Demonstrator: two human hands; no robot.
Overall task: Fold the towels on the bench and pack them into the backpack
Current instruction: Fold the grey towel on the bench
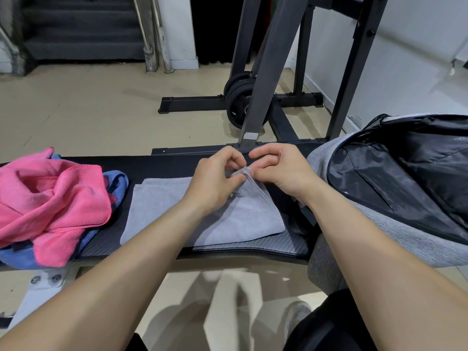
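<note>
A grey towel (235, 219) lies folded flat across the middle of the black bench (162, 168). My left hand (215, 181) pinches its far right corner, lifted slightly off the bench. My right hand (281, 168) meets it at the same corner, fingers curled and pinching the edge. A crumpled pink towel (53, 201) sits at the bench's left end on top of a blue towel (116, 183). The grey backpack (405, 234) lies on the bench's right end, its top unzipped and its black lining (410, 173) showing.
A dark metal rack (263, 79) with black weight plates (239, 102) stands on the tiled floor behind the bench. Stairs (81, 29) rise at the back left. A white wall runs along the right. My shoe (296, 317) shows below the bench.
</note>
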